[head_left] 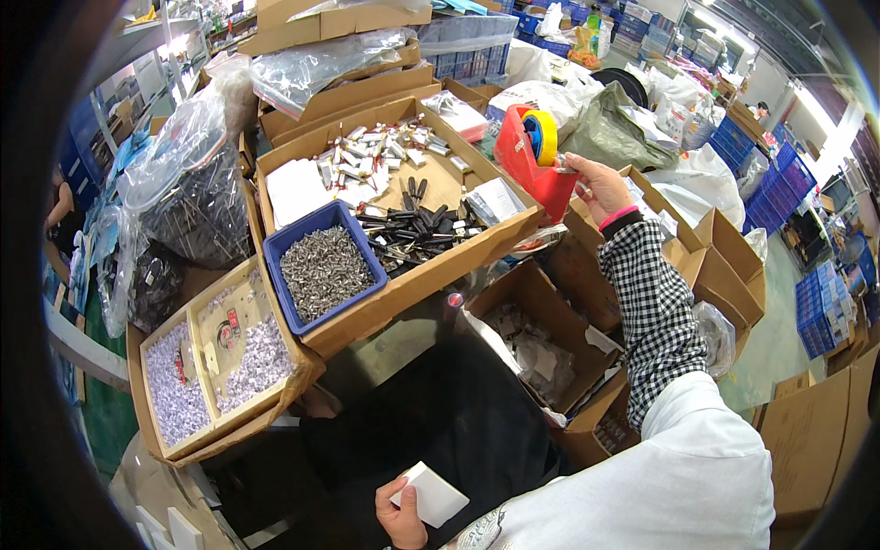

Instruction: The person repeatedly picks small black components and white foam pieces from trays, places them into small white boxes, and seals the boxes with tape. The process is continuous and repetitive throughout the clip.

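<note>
Low in the picture, my left hand (403,518) is closed on a flat white box (431,493), thumb on top, held over my dark lap. My right hand (600,188) reaches far out to a red tape dispenser (520,151) and pinches at its front edge, apparently on the end of the tape; the strip itself is too small to make out well. A yellow-sided tape roll (545,137) sits in the dispenser. The right arm wears a black-and-white checked sleeve cover (655,302).
A cardboard tray (422,266) holds small white-and-silver parts (380,156), black parts (417,229) and a blue bin of screws (325,266). Left of it lies a wooden tray (215,403) of small white pieces. Open cartons (550,316) stand below my right arm; plastic bags (197,165) are piled left.
</note>
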A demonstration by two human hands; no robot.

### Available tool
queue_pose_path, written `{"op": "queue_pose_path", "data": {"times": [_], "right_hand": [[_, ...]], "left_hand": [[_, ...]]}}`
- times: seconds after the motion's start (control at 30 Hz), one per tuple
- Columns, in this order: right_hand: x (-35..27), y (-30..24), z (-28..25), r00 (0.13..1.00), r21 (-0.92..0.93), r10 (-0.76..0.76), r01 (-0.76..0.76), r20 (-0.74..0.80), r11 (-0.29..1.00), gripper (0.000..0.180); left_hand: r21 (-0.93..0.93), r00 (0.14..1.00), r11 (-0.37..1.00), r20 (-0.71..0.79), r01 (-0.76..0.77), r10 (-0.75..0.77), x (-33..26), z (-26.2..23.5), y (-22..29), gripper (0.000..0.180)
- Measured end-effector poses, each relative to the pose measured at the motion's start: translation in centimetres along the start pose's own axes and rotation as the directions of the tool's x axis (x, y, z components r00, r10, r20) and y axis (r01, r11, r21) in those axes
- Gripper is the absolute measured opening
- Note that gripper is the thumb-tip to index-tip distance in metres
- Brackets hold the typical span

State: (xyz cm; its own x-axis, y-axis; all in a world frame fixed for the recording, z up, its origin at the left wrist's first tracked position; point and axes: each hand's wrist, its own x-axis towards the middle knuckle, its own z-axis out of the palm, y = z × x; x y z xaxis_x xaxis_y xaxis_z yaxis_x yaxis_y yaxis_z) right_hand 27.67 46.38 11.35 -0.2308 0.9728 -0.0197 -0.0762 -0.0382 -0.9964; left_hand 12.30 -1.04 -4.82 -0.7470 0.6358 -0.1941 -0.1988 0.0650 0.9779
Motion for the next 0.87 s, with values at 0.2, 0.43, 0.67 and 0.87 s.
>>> {"op": "queue_pose_path", "data": {"times": [0.2, 0.43, 0.67, 0.87], "right_hand": [[0.2, -1.0, 0.2, 0.998, 0.243, 0.026, -0.013, -0.051, 0.97, 0.014], [-2.7, -1.1, 0.2, 0.997, 0.328, 0.065, -0.049, -0.038, 0.944, 0.011], [-4.8, 2.3, 0.2, 0.992, 0.395, 0.118, -0.126, 0.045, 0.91, 0.018], [-3.0, 6.1, 0.8, 0.998, 0.452, -0.06, 0.068, -0.033, 0.889, 0.019]], "left_hand": [[0.046, 1.0, 0.999, 0.001, -0.028, 0.028, -0.1, 0.2, 0.6, 0.016], [0.054, 1.0, 0.998, -0.011, -0.026, 0.026, -0.2, 0.5, 1.0, 0.016], [0.02, 1.0, 1.0, -0.007, 0.007, -0.007, -0.4, 0.1, 1.0, 0.018], [-0.021, 0.997, 0.999, 0.062, 0.045, -0.043, -0.6, -0.6, 0.4, 0.03]]}}
